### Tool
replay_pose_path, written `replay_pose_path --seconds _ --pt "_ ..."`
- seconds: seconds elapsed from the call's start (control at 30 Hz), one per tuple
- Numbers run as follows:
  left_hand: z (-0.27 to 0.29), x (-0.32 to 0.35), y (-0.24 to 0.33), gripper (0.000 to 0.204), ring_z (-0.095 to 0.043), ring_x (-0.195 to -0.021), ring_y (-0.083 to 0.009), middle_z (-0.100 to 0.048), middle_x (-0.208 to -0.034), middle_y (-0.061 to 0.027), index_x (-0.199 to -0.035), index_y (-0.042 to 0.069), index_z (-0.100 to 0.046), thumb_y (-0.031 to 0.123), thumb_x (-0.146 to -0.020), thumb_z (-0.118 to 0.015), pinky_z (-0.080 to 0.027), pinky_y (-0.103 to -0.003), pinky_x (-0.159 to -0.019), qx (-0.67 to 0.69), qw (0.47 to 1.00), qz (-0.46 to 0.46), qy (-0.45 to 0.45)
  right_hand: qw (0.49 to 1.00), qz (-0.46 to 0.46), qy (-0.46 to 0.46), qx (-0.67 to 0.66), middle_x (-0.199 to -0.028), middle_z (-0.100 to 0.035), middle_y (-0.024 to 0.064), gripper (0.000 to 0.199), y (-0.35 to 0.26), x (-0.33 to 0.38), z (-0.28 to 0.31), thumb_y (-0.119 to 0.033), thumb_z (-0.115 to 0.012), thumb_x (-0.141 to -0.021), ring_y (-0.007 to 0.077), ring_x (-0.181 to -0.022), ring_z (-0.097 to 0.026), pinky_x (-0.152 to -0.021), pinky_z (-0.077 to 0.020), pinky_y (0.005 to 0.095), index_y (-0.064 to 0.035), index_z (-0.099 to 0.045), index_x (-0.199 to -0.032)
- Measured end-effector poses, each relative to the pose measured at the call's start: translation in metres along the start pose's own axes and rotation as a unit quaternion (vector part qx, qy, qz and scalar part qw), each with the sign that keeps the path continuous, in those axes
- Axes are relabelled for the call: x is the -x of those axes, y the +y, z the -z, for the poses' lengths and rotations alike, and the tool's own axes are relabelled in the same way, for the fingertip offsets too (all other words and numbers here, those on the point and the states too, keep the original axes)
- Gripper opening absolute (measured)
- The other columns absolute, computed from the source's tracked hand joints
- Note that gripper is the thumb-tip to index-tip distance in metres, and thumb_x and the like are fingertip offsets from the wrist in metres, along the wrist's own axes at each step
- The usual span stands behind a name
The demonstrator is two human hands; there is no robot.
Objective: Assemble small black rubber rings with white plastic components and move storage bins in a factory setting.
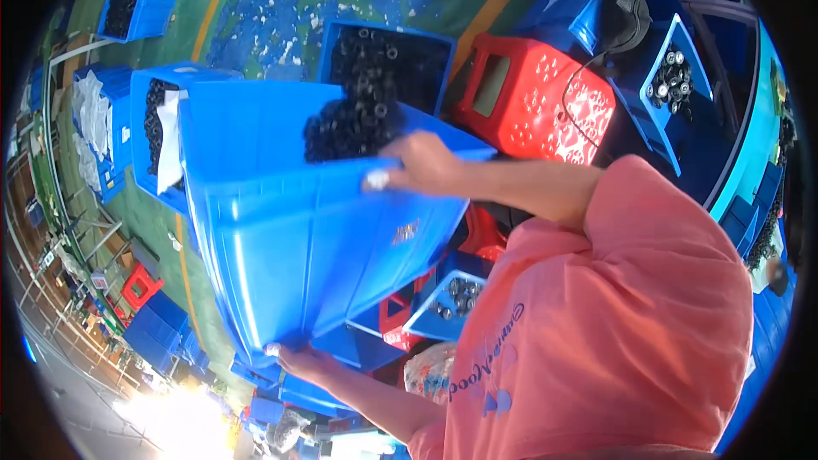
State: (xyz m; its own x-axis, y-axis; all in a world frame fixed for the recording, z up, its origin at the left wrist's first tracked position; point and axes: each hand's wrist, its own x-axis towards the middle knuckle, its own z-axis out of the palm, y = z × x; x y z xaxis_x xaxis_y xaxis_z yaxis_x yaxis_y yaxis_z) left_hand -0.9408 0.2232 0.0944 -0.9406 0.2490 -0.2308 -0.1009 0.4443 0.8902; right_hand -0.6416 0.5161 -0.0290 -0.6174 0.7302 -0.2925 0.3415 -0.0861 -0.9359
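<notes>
A large blue plastic bin (281, 247) hangs tilted between my hands, its open side turned away from me. My right hand (417, 166) is closed over its near rim, with something white on a fingertip. Lower down, my left hand (300, 364) grips the bin's bottom corner. Small black round parts (354, 129) lie heaped inside at the low side, blurred by motion. Right beyond that side stands a second blue bin (443, 55) with more black parts in it; the heap seems to run over into it.
A red stool (545, 98) stands at the right of the bins. To the left are blue bins (158, 77) of black parts and one with clear plastic wrap (92, 128). Blue trays (669, 123) of metallic parts are at the right. Yellow lines (217, 4) cross the green floor.
</notes>
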Motion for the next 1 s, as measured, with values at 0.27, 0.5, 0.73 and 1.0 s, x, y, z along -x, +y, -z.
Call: replay_pose_path --seconds 0.27,0.5,0.73,1.0 --pt "0.005 0.006 -0.013 0.088 -0.057 -0.116 -0.0359 -0.054 -0.132 -0.0262 -0.140 -0.010 -0.043 0.065 -0.095 -0.054 -0.045 -0.050 -0.097 -0.029 0.999 -0.001 0.022 0.999 0.006 -0.020 0.030 -0.076 -0.070 0.0213 0.076 0.024 -0.014 -0.006 -0.075 -0.059 -0.084 0.0401 -0.079 -0.070 -0.072 -0.0548 0.0485 -0.0017 -0.077 -0.090" --pt "0.012 0.013 -0.004 0.088 -0.055 -0.121 -0.0356 -0.051 -0.138 -0.0256 -0.142 -0.010 -0.042 0.063 -0.095 -0.057 -0.043 -0.049 -0.099 -0.005 1.000 0.011 0.011 1.000 -0.015 -0.020 0.012 -0.078 -0.069 0.0216 0.073 -0.004 0.004 0.005 -0.073 -0.060 -0.084 0.0401 -0.079 -0.069 -0.072 -0.0534 0.0486 -0.0020 -0.076 -0.089" --pt "0.024 0.009 -0.021 0.089 -0.053 -0.125 -0.0364 -0.050 -0.140 -0.0243 -0.147 -0.006 -0.038 0.063 -0.094 -0.058 -0.044 -0.050 -0.102 0.012 1.000 0.020 0.002 0.999 -0.007 -0.038 0.032 -0.080 -0.071 0.0220 0.078 0.003 0.000 0.003 -0.076 -0.058 -0.083 0.0413 -0.082 -0.070 -0.076 -0.0545 0.0496 -0.0012 -0.076 -0.091" --pt "0.020 0.008 -0.018 0.090 -0.051 -0.128 -0.0357 -0.047 -0.144 -0.0222 -0.150 -0.003 -0.034 0.063 -0.094 -0.056 -0.043 -0.050 -0.102 0.016 0.999 -0.003 -0.046 0.999 -0.028 -0.044 0.014 -0.078 -0.070 0.0221 0.080 -0.005 0.009 0.011 -0.078 -0.056 -0.083 0.0410 -0.081 -0.070 -0.074 -0.0542 0.0500 -0.0019 -0.076 -0.092"
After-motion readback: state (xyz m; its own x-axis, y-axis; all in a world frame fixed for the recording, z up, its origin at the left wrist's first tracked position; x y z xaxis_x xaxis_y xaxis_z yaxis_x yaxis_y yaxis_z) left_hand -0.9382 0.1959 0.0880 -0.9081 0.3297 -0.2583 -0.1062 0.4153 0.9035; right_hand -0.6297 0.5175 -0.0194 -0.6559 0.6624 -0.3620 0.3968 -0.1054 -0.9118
